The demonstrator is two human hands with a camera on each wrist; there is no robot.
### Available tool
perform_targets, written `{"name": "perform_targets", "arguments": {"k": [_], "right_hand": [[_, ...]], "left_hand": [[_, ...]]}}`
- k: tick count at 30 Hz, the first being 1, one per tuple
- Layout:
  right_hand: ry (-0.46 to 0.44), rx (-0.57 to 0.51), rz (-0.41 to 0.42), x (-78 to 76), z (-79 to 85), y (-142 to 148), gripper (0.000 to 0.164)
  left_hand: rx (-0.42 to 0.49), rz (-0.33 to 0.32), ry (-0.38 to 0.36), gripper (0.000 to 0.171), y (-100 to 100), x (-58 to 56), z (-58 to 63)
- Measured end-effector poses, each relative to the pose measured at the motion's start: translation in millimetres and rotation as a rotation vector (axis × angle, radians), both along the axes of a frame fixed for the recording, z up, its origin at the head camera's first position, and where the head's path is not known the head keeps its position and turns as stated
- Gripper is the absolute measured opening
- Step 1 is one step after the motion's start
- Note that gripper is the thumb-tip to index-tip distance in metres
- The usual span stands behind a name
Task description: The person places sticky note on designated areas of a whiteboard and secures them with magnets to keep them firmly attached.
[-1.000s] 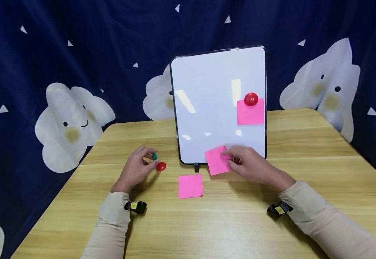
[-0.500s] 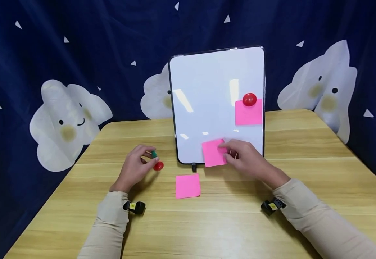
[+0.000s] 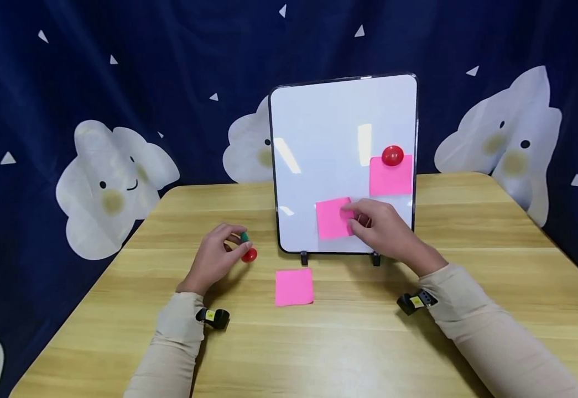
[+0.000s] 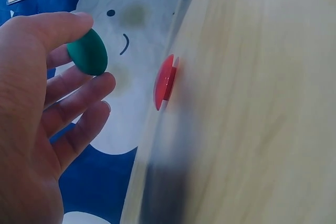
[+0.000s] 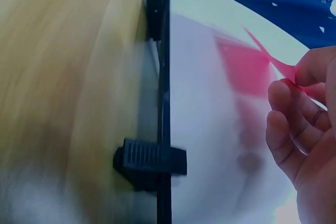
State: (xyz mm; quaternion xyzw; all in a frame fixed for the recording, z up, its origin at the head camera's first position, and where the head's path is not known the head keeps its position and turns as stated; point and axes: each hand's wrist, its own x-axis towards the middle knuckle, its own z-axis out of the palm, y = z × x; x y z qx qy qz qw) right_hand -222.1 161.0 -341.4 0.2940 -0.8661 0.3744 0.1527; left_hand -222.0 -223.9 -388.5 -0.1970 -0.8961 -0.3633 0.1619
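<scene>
My right hand pinches a pink sticky note by its right edge, in front of the lower part of a whiteboard. In the right wrist view the note is seen edge-on, its pink reflection on the board. My left hand holds a green round magnet between thumb and fingers, above the table. Just under its fingertips a red magnet lies on the wood. Another pink sticky note lies flat on the table between the hands.
A red magnet sits over the top edge of a pink note at the board's right side. Black feet hold the board upright on the wooden table. A dark blue curtain hangs behind.
My right hand has raised the pink note from the board's bottom edge to higher in front of it. The left hand stays by the red magnet with the green one.
</scene>
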Motion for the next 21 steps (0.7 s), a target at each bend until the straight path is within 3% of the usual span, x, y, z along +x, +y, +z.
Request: {"name": "perform_targets", "arguments": {"k": [6,21], "right_hand": [[0.009,-0.001,-0.009,-3.6,3.9,-2.0,0.028],[0.081,0.04,-0.132,-5.8,0.1,1.9,0.027]], "left_hand": [[-0.004,-0.009,-0.016,0.033,1.4,-1.5,-0.1],[0.011,-0.009,-0.025,0.034,2.6,-1.7,-1.5]]}}
